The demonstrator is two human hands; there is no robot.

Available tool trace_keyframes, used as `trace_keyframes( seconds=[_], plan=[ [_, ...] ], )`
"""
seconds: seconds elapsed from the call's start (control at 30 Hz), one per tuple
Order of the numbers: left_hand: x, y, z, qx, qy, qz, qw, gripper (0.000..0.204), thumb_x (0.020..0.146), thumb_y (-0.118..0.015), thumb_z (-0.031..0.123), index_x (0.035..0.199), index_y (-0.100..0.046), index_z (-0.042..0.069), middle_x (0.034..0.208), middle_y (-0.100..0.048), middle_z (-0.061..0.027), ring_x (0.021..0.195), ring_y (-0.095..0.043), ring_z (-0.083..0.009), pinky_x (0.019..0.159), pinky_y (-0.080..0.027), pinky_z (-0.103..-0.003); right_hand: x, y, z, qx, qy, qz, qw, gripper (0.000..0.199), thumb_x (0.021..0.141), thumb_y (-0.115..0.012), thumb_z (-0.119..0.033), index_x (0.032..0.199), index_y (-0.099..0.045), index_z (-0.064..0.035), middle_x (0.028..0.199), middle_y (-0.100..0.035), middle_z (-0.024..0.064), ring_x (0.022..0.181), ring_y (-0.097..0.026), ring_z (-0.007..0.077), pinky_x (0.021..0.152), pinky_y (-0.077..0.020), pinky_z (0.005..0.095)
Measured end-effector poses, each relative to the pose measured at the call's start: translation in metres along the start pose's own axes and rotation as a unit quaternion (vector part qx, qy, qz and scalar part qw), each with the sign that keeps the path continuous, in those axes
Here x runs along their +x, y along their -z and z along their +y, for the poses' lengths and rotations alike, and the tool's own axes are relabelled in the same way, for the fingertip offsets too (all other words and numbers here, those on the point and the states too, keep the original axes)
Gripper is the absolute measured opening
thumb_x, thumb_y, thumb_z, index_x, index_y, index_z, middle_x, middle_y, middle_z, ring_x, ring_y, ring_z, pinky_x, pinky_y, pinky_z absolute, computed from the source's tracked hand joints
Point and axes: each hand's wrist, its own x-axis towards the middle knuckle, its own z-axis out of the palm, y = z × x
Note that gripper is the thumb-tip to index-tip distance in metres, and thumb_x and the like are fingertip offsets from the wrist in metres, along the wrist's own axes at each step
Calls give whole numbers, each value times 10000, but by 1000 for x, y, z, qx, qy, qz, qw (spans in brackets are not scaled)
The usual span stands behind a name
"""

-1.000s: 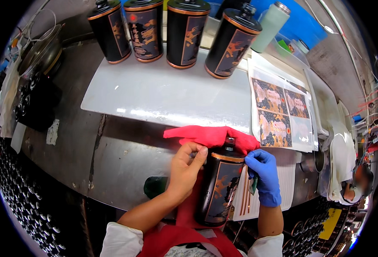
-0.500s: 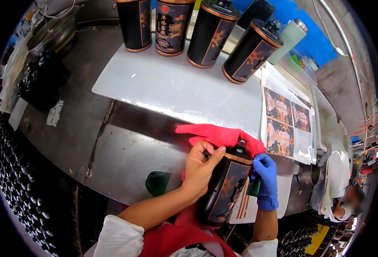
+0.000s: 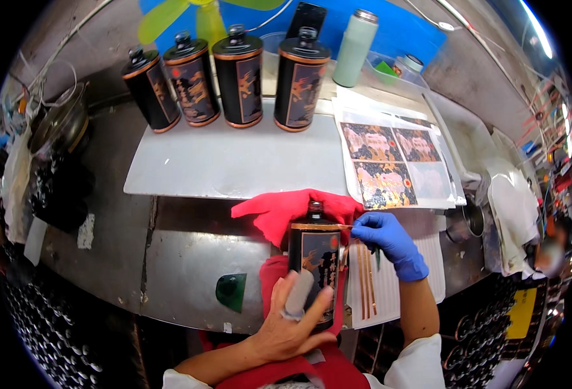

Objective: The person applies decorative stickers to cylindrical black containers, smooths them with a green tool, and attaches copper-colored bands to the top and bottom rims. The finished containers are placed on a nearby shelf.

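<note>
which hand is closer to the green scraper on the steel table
Left. The bare left hand grips the black bottle just right of the green scraper; the gloved right hand is beyond the bottle.

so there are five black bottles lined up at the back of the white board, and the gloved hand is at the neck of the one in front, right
Not quite: the head view shows four black bottles lined up at the back of the white board, not five. The gloved right hand is indeed at the neck of the front bottle.

black bottle, red cloth, blue-gloved hand
</note>
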Motion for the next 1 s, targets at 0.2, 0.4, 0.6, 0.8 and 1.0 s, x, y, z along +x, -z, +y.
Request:
trace_keyframes(
  seconds=[0.2, 0.4, 0.6, 0.8, 1.0],
  plan=[
    [-9, 7, -30, -146, 168, -151, 963, 1004, 709, -735, 282, 1340, -79, -141, 1304, -221, -436, 1234, -268, -542, 989, -325, -465, -10, 24, 3, 47, 18, -23, 998, 190, 779, -692, -201, 833, -671, -20, 674, -598, 2, 538, -477, 34, 471, -359, 180],
    [3, 22, -14, 34, 136, -105, 984, 1152, 622, -786, 475, 1358, -110, -98, 1161, -504, -263, 1146, -452, -423, 985, -315, -490, -13, 24, 7, 71, 21, -16, 997, 168, 772, -693, -189, 819, -673, -29, 667, -595, -4, 541, -469, 27, 487, -358, 177],
    [17, -4, 22, 293, -166, -110, 935, 357, 827, -530, 218, 1179, -578, 175, 1188, -548, -31, 1200, -462, -201, 969, -211, -585, -9, 26, 10, 63, 15, 2, 998, 169, 775, -686, -196, 813, -670, -32, 654, -584, -7, 536, -465, 31, 485, -345, 168],
    [14, -6, 16, 309, -130, -118, 935, 283, 821, -501, 161, 1071, -627, 116, 1144, -577, -10, 1256, -423, -137, 947, -233, -559, -19, 25, -8, 134, 66, -11, 989, 165, 773, -667, -157, 815, -655, 2, 629, -562, 3, 499, -471, 43, 444, -357, 180],
    [10, -4, 15, 321, -133, -98, 933, 248, 828, -521, 179, 1037, -641, 123, 1083, -605, -18, 1204, -478, -139, 945, -242, -598, -14, 22, 6, 132, 33, 16, 991, 176, 777, -665, -162, 814, -654, 10, 643, -579, 10, 506, -476, 36, 450, -371, 180]
  ],
)
